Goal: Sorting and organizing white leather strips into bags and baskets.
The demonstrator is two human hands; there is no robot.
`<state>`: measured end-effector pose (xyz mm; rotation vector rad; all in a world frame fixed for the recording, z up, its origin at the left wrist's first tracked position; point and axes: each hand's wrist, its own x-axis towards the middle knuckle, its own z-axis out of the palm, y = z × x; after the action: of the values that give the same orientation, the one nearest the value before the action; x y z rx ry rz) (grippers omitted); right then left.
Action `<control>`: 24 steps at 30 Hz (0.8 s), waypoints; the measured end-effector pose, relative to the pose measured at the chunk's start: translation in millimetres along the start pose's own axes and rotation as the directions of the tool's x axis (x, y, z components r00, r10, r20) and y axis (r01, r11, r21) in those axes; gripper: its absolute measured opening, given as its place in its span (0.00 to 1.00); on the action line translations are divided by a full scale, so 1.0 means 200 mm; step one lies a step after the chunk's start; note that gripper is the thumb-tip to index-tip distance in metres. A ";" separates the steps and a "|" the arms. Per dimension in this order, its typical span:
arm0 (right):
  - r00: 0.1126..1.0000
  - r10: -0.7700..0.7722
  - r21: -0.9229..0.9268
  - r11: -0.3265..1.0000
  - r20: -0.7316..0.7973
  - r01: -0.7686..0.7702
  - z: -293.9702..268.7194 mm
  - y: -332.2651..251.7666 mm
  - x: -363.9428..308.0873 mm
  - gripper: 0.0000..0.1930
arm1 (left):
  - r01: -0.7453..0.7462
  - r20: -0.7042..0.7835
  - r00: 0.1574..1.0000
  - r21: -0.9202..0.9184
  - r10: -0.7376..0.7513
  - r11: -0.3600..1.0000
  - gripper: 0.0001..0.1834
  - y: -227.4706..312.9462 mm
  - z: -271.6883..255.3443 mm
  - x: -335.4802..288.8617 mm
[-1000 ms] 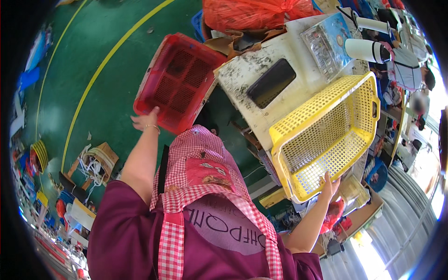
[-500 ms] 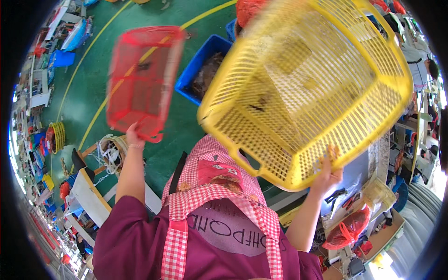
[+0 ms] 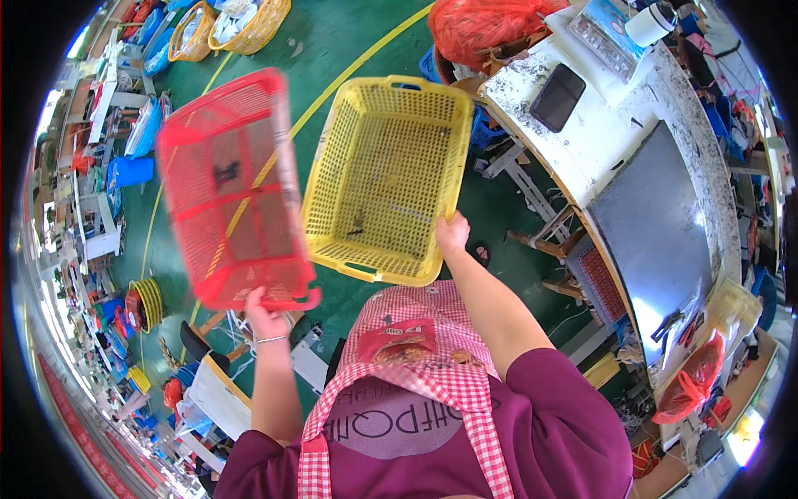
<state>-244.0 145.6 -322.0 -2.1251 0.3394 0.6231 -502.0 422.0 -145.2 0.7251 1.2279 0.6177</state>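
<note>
A red plastic basket with slatted sides hangs from my left hand, whose fingers are closed on its near rim. It is somewhat blurred and tilted. My right hand grips the right rim of a yellow plastic basket with a perforated floor and walls. Both baskets are held up over the green floor, side by side, their edges close together or overlapping in view. Nothing but small dark specks shows inside the yellow one. A dark patch shows at the red one's bottom.
To the right stands a white-topped workbench with a phone, a dark mat and a red plastic bag. A big red bag sits beyond. Wicker baskets stand at the far left. A stool is beside the bench.
The yellow basket has swung left and down from the upper right, away from the bench, and now sits beside the red basket. My left hand and the red basket have shifted slightly.
</note>
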 end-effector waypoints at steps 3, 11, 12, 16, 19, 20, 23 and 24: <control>1.000 0.002 -0.022 1.000 -0.020 -0.003 0.01 0.03 0.15 0.18 | 0.131 0.006 0.991 -0.010 -0.131 0.991 0.12 -0.26 0.35 0.03; 0.994 0.013 0.223 0.975 -0.108 0.012 -0.04 0.19 0.20 0.38 | 0.148 -0.062 0.989 0.240 -0.137 0.959 0.07 -0.79 0.77 0.26; 0.996 0.073 0.274 0.960 -0.058 -0.054 -0.08 0.25 0.20 0.35 | 0.150 -0.041 0.989 0.273 -0.144 0.950 0.07 -0.85 0.82 0.28; 0.988 -0.121 0.122 0.984 -0.091 0.132 -0.36 0.34 -0.20 0.25 | 0.341 0.160 0.875 0.466 -0.457 0.816 0.15 -0.89 0.80 0.38; 0.987 0.037 0.132 0.991 -0.154 -0.017 -0.72 0.47 -0.61 0.26 | 0.417 0.121 0.767 0.652 -0.630 0.633 0.28 -0.78 0.77 0.44; 0.978 0.063 0.161 0.987 -0.199 -0.030 -0.85 0.49 -0.76 0.27 | 0.438 0.071 0.761 0.677 -0.644 0.592 0.29 -0.74 0.71 0.58; 0.840 0.449 0.667 0.730 -0.303 -0.150 -1.30 0.74 -1.13 0.21 | 0.339 0.041 0.841 0.737 -0.539 0.585 0.32 -0.69 0.78 0.58; 0.774 0.503 0.748 0.661 -0.386 -0.057 -1.47 0.82 -1.23 0.18 | 0.356 0.008 0.838 0.748 -0.545 0.560 0.33 -0.66 0.79 0.60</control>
<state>-434.3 -185.3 -153.0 -1.4344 1.1026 -0.0384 -316.2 405.4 -293.5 1.0440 1.3548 -0.4492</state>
